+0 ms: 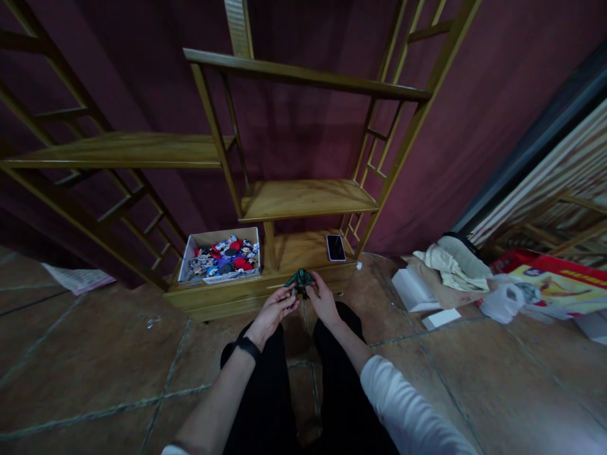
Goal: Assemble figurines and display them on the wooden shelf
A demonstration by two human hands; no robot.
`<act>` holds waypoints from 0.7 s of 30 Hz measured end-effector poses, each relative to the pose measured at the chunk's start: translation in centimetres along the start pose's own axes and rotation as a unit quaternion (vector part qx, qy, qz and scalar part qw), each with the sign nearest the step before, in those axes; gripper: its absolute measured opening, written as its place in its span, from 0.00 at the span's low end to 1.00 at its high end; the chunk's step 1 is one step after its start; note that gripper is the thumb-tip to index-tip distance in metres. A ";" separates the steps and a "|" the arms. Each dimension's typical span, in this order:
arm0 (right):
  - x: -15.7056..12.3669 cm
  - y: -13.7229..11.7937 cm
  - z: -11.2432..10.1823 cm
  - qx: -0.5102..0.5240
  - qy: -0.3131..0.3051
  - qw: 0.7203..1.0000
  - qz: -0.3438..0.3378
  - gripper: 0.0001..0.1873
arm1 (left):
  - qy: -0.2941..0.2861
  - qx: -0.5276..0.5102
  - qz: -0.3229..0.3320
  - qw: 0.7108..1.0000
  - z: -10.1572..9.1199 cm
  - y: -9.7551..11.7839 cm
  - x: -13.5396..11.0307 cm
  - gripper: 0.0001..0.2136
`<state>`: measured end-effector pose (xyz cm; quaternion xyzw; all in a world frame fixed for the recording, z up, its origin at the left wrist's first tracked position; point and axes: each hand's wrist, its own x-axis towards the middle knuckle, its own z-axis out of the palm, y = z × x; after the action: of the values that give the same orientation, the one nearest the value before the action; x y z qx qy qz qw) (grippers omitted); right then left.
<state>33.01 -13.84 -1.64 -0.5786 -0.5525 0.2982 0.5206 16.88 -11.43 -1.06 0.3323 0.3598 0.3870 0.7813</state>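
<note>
Both my hands meet above my knees, around a small dark green figurine (300, 278). My left hand (274, 314), with a dark band on its wrist, is closed at the figurine's left and lower side. From the right, my right hand (324, 299) pinches the same figurine between thumb and fingers. The fingers cover its lower part, and its finer shape is too small to make out. Just beyond my left hand, a white cardboard box (259, 256) full of small red, blue, white and black figures rests on the low wooden cabinet.
A wooden shelf unit (310, 197) rises ahead against a dark red wall. A phone (336, 248) lies on its lowest board. On the tiled floor at right are white boxes (416, 291), a cloth (450, 265), a plastic bag (505, 302) and a red-yellow package (559, 287).
</note>
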 end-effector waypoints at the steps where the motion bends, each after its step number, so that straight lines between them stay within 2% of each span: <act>1: 0.0 0.2 0.0 0.003 0.000 1.000 0.001 0.26 | -0.002 -0.003 -0.002 1.000 -0.1 -0.1 0.1 0.23; 11: 0.5 0.6 -0.3 -0.028 -0.070 0.997 0.030 0.20 | -0.004 -0.030 -0.006 1.000 -0.6 -0.5 1.0 0.21; 16: 0.6 0.8 -0.3 -0.005 -0.053 0.998 0.036 0.22 | 0.005 -0.038 -0.005 0.999 -0.6 -0.5 1.1 0.18; 21: -0.2 0.7 -0.1 0.034 -0.024 0.998 0.052 0.27 | 0.031 -0.037 -0.002 0.999 -0.8 -0.7 1.3 0.14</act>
<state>33.32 -13.95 -2.31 -0.5811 -0.5237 0.3575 0.5101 17.06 -10.50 -2.42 0.2907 0.3699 0.4087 0.7820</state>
